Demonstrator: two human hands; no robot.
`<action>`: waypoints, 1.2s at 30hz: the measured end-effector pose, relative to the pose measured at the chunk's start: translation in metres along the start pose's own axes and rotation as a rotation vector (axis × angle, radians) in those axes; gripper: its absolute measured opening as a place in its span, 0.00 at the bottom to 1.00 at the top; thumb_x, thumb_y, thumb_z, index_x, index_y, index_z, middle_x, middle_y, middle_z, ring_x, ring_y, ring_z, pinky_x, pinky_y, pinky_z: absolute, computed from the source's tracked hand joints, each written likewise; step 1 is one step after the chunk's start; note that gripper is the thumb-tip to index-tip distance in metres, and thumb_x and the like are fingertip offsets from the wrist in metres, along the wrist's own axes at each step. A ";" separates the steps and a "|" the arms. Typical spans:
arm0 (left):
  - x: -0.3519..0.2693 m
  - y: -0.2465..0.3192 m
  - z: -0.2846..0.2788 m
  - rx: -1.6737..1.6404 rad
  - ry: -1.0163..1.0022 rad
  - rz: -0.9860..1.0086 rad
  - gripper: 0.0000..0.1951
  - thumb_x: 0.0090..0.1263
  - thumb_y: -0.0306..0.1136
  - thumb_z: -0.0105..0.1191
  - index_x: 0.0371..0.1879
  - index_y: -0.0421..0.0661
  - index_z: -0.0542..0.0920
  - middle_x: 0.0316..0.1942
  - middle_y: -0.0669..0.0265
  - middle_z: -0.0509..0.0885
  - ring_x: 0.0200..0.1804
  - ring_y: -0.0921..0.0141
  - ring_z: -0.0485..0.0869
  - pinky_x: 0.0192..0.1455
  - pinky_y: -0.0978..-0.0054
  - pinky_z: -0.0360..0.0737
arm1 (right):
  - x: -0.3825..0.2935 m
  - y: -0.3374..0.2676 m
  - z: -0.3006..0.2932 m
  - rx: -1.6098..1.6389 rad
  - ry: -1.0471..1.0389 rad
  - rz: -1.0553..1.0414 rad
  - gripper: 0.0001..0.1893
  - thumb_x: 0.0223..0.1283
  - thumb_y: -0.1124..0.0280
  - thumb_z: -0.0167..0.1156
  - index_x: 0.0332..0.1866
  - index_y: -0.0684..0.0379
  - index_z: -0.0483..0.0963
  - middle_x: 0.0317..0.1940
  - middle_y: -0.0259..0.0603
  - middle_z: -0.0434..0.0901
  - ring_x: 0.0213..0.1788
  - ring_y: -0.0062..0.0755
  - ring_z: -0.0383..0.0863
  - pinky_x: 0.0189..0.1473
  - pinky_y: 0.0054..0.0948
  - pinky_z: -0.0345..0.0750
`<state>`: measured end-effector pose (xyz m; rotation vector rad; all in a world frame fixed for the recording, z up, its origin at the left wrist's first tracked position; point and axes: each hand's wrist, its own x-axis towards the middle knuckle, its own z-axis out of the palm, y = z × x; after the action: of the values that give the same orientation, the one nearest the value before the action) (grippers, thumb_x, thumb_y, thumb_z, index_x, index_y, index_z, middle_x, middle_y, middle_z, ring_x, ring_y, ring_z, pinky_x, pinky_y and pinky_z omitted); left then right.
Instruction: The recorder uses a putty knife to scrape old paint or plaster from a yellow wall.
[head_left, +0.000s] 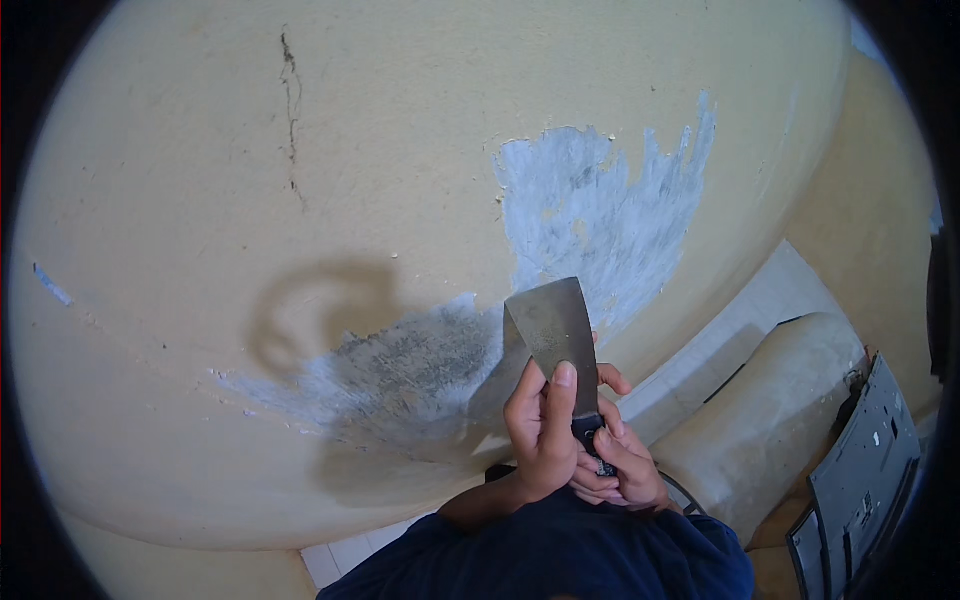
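Note:
A paint scraper with a wide metal blade (555, 330) and a black handle (589, 433) is held up before my chest, its broad edge towards the wall. My right hand (630, 469) is closed around the handle, with the thumb on its near face. My left hand (546, 442) grips the blade's lower left side, thumb flat on the metal. Behind the blade, the cream-painted wall (420, 187) bears a pale bluish stripped patch (600, 202). A second, lower patch (420, 367) shows rough grey and lies partly in shadow. Whether the blade touches the wall I cannot tell.
A dark crack (291, 112) runs down the wall at the upper left. To the right, a dusty, rounded beige object (772, 405) stands on the pale tiled floor (787, 281). Beside it leans a dark grey panel (862, 472), like the back of a flat screen.

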<state>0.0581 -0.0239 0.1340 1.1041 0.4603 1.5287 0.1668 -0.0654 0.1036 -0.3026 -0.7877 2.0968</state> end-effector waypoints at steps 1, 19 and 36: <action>0.002 -0.002 -0.001 0.001 -0.020 0.056 0.15 0.75 0.31 0.34 0.51 0.30 0.67 0.33 0.54 0.79 0.26 0.73 0.80 0.28 0.80 0.77 | 0.000 -0.003 0.001 -0.019 0.025 0.029 0.19 0.71 0.54 0.39 0.29 0.58 0.60 0.15 0.27 0.57 0.14 0.13 0.53 0.17 0.15 0.53; -0.002 0.017 -0.028 0.674 -0.172 0.461 0.19 0.72 0.37 0.42 0.49 0.29 0.67 0.38 0.54 0.82 0.35 0.68 0.82 0.42 0.68 0.78 | 0.057 0.009 -0.020 -1.095 0.211 -1.131 0.23 0.59 0.51 0.56 0.38 0.68 0.74 0.20 0.37 0.71 0.19 0.19 0.68 0.23 0.18 0.64; -0.006 0.009 -0.025 0.264 -0.105 -0.126 0.26 0.77 0.43 0.28 0.34 0.33 0.76 0.26 0.59 0.82 0.28 0.75 0.81 0.34 0.79 0.77 | 0.014 0.018 -0.022 0.361 -0.264 0.181 0.25 0.65 0.43 0.42 0.29 0.59 0.61 0.10 0.25 0.59 0.09 0.08 0.56 0.10 0.09 0.53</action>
<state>0.0321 -0.0256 0.1268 1.3262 0.6602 1.3183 0.1569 -0.0528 0.0757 0.1055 -0.5278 2.4323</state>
